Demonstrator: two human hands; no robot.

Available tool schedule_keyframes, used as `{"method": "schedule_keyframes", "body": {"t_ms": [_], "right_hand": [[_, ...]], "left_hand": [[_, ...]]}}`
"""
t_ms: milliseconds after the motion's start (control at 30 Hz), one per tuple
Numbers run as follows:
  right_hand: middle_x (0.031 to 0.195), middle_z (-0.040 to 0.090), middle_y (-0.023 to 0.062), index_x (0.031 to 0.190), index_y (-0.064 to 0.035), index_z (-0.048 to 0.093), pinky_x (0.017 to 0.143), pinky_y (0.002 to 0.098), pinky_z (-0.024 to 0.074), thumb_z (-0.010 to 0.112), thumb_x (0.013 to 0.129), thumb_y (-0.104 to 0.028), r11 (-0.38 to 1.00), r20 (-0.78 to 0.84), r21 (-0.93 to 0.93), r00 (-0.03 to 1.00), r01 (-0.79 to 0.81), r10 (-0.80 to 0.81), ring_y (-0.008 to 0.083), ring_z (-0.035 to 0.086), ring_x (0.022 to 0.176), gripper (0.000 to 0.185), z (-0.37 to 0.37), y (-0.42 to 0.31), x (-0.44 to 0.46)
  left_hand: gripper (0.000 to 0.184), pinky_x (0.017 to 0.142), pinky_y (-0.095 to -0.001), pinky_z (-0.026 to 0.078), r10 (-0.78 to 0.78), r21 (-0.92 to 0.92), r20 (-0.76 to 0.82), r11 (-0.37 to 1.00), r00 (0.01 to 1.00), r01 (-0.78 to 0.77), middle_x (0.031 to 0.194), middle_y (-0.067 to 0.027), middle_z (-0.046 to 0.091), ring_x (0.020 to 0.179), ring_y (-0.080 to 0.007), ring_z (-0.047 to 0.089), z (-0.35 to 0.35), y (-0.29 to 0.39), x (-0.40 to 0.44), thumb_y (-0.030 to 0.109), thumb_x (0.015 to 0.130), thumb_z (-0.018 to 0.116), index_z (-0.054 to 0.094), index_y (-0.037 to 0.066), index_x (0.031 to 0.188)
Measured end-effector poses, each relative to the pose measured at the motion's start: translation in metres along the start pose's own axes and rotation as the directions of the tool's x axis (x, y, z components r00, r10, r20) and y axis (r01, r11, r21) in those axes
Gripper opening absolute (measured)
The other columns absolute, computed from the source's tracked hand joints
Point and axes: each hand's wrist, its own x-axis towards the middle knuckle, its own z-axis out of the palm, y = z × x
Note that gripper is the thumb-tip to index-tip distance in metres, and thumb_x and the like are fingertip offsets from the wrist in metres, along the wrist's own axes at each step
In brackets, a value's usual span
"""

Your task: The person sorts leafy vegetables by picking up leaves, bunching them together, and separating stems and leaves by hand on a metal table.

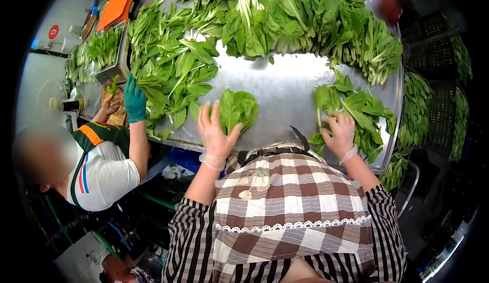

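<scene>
My left hand (216, 133), in a clear glove, has its fingers spread beside a small bunch of leafy greens (239, 111) on the metal table. The bunch lies between its forefinger and thumb, which touch its near edge. My right hand (340, 136), also gloved, bends its fingers over a loose heap of leafy greens (365, 111) at the table's right side. A pale stalk runs down to its thumb and fingertips; part of the grip is hidden by the hand.
A long bank of greens (300, 21) lines the far side of the metal table (275, 79). More loose greens (178, 74) lie left, near a co-worker's teal-gloved hand (134, 100). An orange board (116, 8) stands beyond. Black crates (440, 115) with greens stand right.
</scene>
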Motion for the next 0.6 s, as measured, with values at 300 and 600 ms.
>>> {"method": "schedule_keyframes", "body": {"t_ms": [300,600], "right_hand": [[0.132,0.052,0.0105,0.119,-0.0170,0.062,0.108,0.0499,0.0320,0.081,0.066,-0.021,0.984,0.212,0.060,0.961,0.171,-0.180,0.0313,0.044,0.128,0.057,0.025,-0.047,0.018],[0.122,0.058,0.0096,0.109,-0.0132,0.064,0.104,0.0457,0.0350,0.080,0.065,-0.017,0.995,0.144,-0.061,0.986,-0.081,0.089,0.0291,0.052,0.118,0.047,-0.012,-0.018,-0.015]], "left_hand": [[0.093,0.112,-0.0493,0.025,-0.089,-0.334,-0.147,0.942,0.985,0.035,0.140,-0.0265,0.038,0.133,-0.0403,0.032,0.052,0.054,0.209,0.044,0.076,0.074,0.032,-0.005,0.142],[0.134,0.117,-0.0543,0.014,-0.443,-0.155,0.163,0.871,0.882,0.466,0.155,-0.0273,0.014,0.144,-0.0436,0.013,0.079,0.081,0.288,0.052,0.064,0.082,-0.007,0.006,0.152]]}}
